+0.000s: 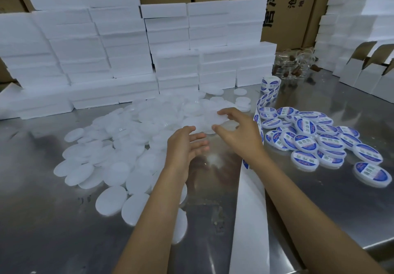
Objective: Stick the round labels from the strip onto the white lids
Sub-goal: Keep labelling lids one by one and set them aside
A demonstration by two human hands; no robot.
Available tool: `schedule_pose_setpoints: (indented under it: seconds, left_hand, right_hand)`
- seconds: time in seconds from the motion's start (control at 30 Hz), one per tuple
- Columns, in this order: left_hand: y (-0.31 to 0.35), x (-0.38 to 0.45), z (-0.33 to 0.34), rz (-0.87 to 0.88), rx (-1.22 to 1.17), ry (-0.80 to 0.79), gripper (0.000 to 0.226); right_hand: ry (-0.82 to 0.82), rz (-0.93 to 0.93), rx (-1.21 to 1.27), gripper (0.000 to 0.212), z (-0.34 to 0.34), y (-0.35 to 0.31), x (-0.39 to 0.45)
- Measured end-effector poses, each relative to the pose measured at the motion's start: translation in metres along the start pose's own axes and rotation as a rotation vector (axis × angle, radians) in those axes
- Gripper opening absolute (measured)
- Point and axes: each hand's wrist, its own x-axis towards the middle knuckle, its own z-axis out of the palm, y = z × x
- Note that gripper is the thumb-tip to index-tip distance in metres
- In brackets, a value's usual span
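Observation:
A large heap of plain white lids [119, 146] covers the steel table's left and middle. My right hand [236, 131] reaches over the heap's far side, and its fingers and thumb curl round one white lid [213, 118]. My left hand [187, 143] hovers beside it with fingers straight, holding nothing. A label strip [266, 99] with blue-and-white round labels runs from a roll [270, 83] toward me; its bare white backing [249, 220] lies under my right forearm. Labelled lids [319, 141] pile up on the right.
Stacks of white foam boxes [102, 56] wall off the back of the table. Brown cartons [283, 7] stand behind them. Folded white card boxes [366, 71] and a clear bag with brown pieces [295, 65] sit at the far right. The steel table edge [379, 245] runs near right.

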Motion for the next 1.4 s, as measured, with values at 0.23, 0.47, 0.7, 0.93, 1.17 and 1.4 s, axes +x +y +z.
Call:
schedule_pose_setpoints:
  seconds: [0.23, 0.47, 0.7, 0.93, 1.17, 1.4]
  left_hand:
    - [0.000, -0.011, 0.011, 0.028, -0.220, -0.288, 0.032]
    - [0.000, -0.010, 0.006, 0.005, -0.206, -0.297, 0.022]
    - [-0.003, -0.008, 0.007, -0.039, -0.082, -0.281, 0.040]
    - [-0.004, -0.012, 0.015, 0.019, 0.198, -0.195, 0.042]
    - [-0.003, -0.014, 0.021, 0.014, 0.187, -0.157, 0.040]
    - [-0.004, -0.014, 0.021, 0.134, 0.149, -0.175, 0.038]
  right_hand:
    - [-0.114, -0.222, 0.055, 0.035, -0.004, -0.015, -0.044]
    - [0.224, 0.066, -0.078, 0.012, -0.041, 0.003, -0.050]
    - [-0.224, 0.104, -0.420, 0.025, -0.046, 0.022, -0.058]
    - [-0.256, 0.036, -0.373, 0.028, -0.040, 0.017, -0.060]
    - [-0.276, 0.071, -0.271, 0.023, -0.040, 0.010, -0.060]
    - [-0.299, 0.024, -0.157, 0.019, -0.036, 0.009, -0.063]
